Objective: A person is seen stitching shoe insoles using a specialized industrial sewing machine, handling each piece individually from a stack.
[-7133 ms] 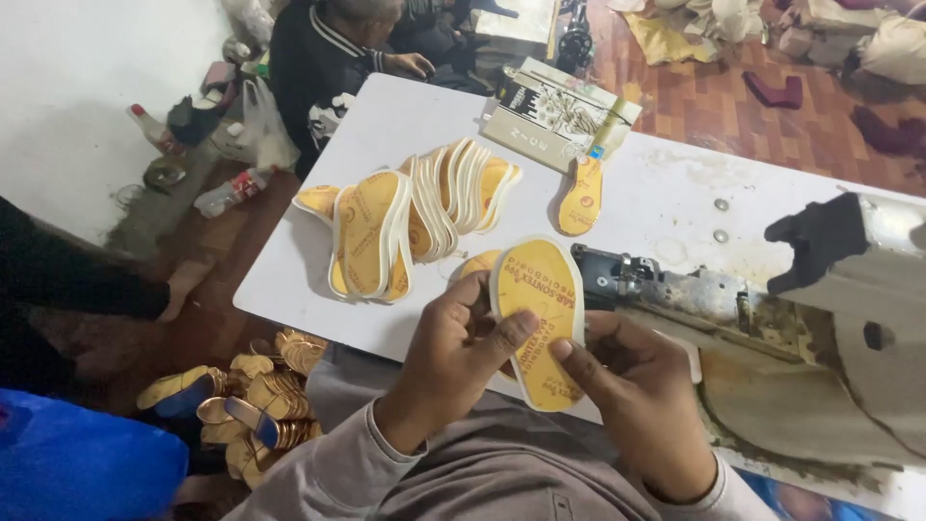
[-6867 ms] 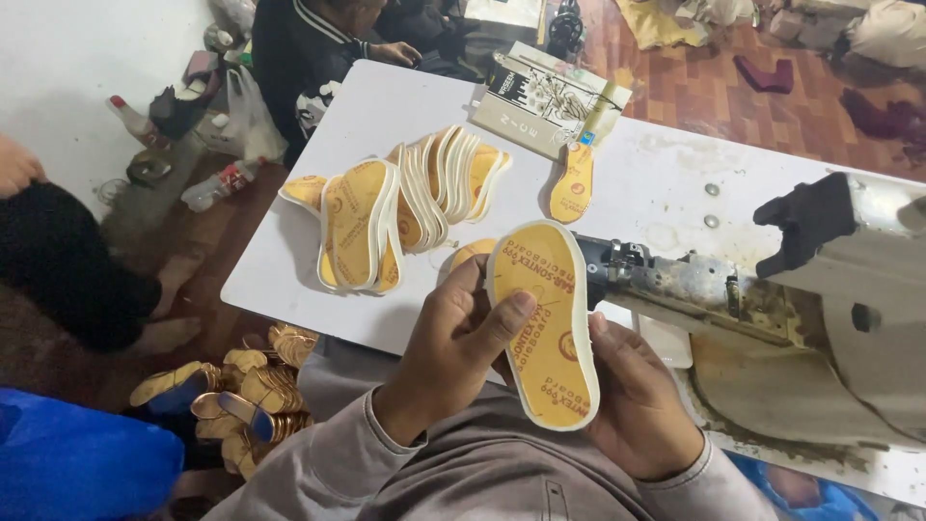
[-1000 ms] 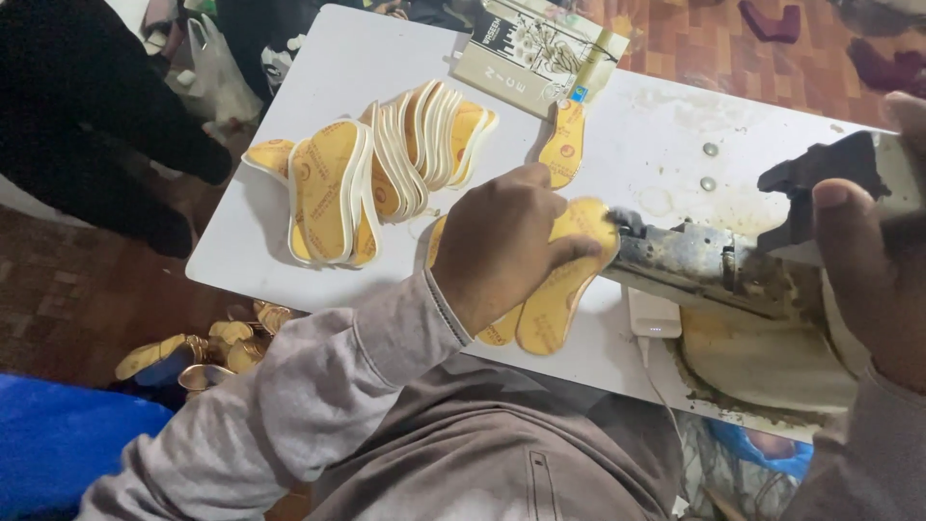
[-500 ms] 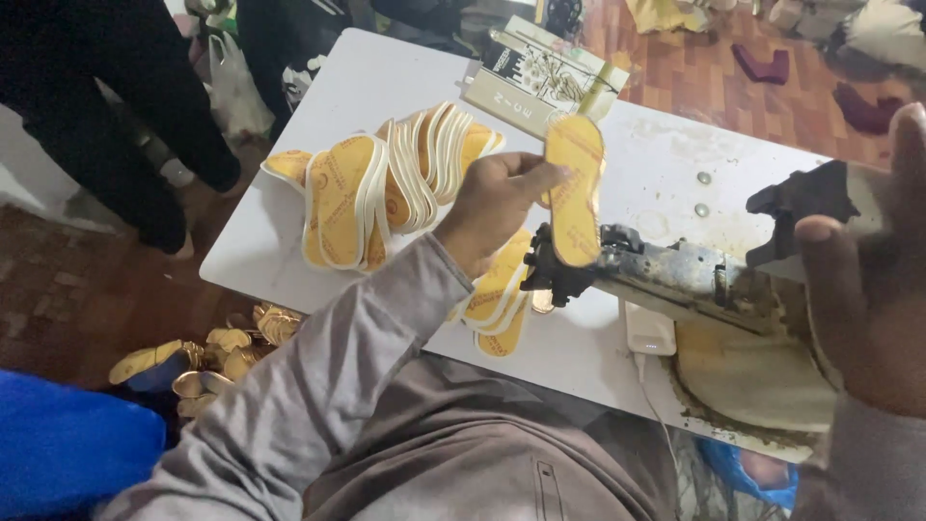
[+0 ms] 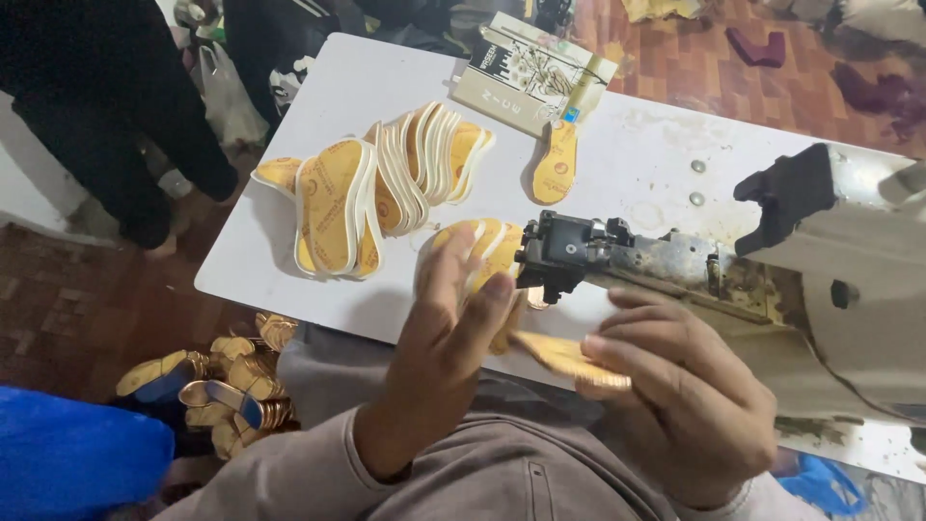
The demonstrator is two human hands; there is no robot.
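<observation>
My right hand (image 5: 675, 386) grips a yellow shoe insole (image 5: 564, 355) by its edge, held flat just below the black head (image 5: 564, 253) of a worn sewing machine (image 5: 820, 280). My left hand (image 5: 453, 338) is raised in front of me with fingers spread, its fingertips touching the near end of that insole. Behind my left hand a few more yellow insoles (image 5: 482, 246) lie on the white table (image 5: 637, 164). A fanned stack of white-edged yellow insoles (image 5: 386, 188) lies further left. A single insole (image 5: 557, 174) lies by a printed box.
A flat printed cardboard box (image 5: 526, 72) sits at the table's far edge. A heap of yellow insoles (image 5: 227, 381) lies on the floor at left, beside a blue bag (image 5: 77, 458). A person in dark clothes (image 5: 106, 106) stands at the table's left.
My left hand put the single insole down near the box and came back. My right hand left the machine body and now holds an insole under the machine head.
</observation>
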